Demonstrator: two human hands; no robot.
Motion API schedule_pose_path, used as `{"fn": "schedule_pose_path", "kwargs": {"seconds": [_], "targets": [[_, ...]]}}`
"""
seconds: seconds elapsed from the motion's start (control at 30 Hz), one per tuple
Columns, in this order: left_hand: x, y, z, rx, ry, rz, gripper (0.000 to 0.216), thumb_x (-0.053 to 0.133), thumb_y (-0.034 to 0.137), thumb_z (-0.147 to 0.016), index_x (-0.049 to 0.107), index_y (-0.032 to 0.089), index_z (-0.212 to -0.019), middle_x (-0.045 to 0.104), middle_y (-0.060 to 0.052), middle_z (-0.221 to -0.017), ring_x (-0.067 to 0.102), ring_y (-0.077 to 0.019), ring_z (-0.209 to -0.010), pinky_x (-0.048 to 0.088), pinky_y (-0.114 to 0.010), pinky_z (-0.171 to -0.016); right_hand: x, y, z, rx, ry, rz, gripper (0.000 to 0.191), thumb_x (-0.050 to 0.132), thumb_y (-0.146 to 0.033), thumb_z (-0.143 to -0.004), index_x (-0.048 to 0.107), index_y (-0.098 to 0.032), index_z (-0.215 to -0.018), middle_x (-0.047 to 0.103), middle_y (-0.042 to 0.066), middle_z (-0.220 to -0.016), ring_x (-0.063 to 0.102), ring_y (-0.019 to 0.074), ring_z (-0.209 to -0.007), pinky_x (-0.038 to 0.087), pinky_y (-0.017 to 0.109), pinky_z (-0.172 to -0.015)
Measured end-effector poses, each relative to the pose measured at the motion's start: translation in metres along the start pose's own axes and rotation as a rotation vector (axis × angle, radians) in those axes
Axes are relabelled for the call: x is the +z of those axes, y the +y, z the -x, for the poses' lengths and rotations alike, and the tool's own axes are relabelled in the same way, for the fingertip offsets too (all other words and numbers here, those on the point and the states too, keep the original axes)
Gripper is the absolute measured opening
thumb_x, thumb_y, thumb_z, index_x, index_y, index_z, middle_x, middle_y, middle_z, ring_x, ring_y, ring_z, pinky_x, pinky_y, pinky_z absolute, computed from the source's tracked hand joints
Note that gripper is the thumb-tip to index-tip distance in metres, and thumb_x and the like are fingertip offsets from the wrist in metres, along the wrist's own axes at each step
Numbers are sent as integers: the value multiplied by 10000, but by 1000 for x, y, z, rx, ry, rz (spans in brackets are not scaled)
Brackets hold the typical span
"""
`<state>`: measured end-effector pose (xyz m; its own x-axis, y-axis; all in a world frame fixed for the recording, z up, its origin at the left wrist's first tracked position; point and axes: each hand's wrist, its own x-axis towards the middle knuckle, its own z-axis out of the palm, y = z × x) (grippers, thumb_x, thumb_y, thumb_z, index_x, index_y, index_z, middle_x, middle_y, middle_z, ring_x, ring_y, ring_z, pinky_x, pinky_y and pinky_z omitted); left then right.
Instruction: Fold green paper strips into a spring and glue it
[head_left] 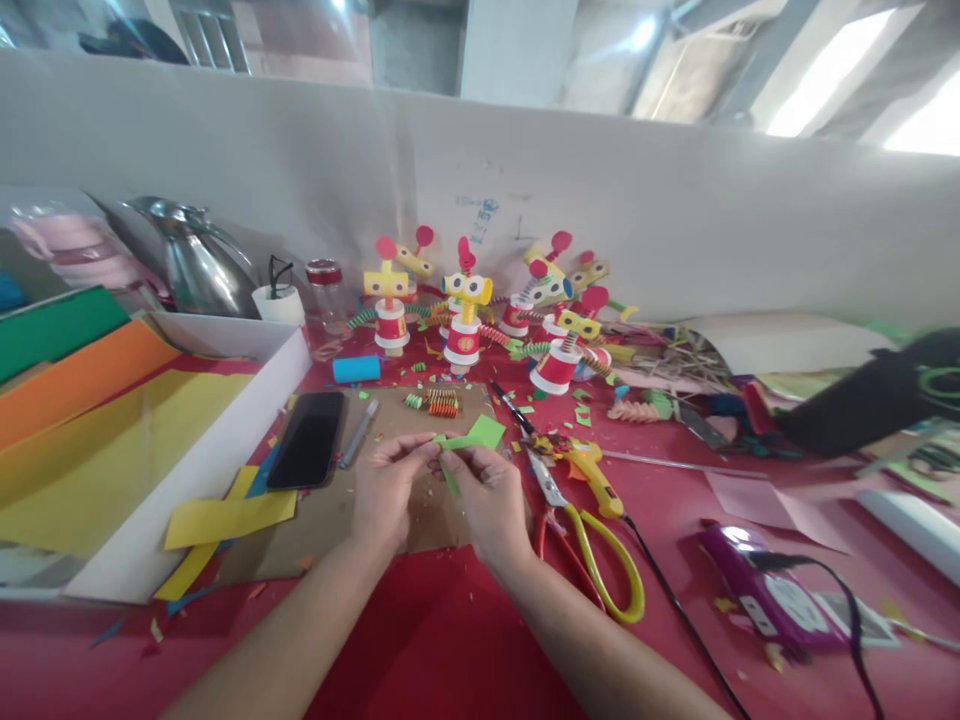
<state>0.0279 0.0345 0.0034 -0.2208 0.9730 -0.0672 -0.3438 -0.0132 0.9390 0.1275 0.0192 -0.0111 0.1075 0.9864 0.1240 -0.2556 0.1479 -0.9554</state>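
Observation:
My left hand (pixel 386 488) and my right hand (pixel 487 500) meet over a brown cardboard sheet (pixel 330 515), and both pinch the same green paper strip (pixel 466 438). The strip's wider end sticks up to the right of my fingers, and a narrow end hangs down between the hands. Small folded paper springs (pixel 439 402) lie just beyond my hands on the cardboard. A red paper sheet (pixel 442 640) lies under my wrists.
A black phone (pixel 307 438) and grey pen (pixel 358 433) lie to the left. Yellow-handled scissors (pixel 592 550) and a yellow glue gun (pixel 592 470) lie to the right. Several paper-cup robot figures (pixel 465 320) stand at the back. A white box (pixel 217 440) holds coloured sheets on the left. A purple power strip (pixel 765 590) is at the right.

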Motion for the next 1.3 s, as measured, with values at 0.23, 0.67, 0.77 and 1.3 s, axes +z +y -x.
{"fn": "schedule_pose_path", "kwargs": {"seconds": [0.23,0.67,0.77,1.3], "targets": [[-8,4,-6,-33,-177,-53,151,768,215,-605,737,183,-750,726,-25,-745,638,-163,-736,490,-298,-741,-6,-14,-4,74,-57,-159,127,686,-307,-760,673,-181,-776,658,-2,-687,607,130,-644,499,275,-682],[-21,26,-15,107,-444,-249,242,745,193,-662,749,223,-902,724,-44,-944,636,-202,-903,484,-346,-855,-11,-28,-8,136,-193,-143,223,734,-313,-704,614,-193,-849,600,-42,-616,518,86,-522,372,210,-506],[-22,25,-16,96,-514,-265,226,733,189,-674,755,212,-898,711,-46,-952,627,-205,-921,471,-348,-871,-11,-28,-9,149,-189,-205,309,766,-292,-679,560,-216,-897,613,-51,-650,541,88,-532,375,207,-510],[-25,15,-16,242,-415,-311,117,737,216,-692,771,258,-796,730,-25,-938,633,-207,-909,460,-316,-857,-11,-29,-6,321,-202,-308,247,805,-285,-648,607,-166,-734,689,-10,-639,603,69,-509,426,149,-476]]}}
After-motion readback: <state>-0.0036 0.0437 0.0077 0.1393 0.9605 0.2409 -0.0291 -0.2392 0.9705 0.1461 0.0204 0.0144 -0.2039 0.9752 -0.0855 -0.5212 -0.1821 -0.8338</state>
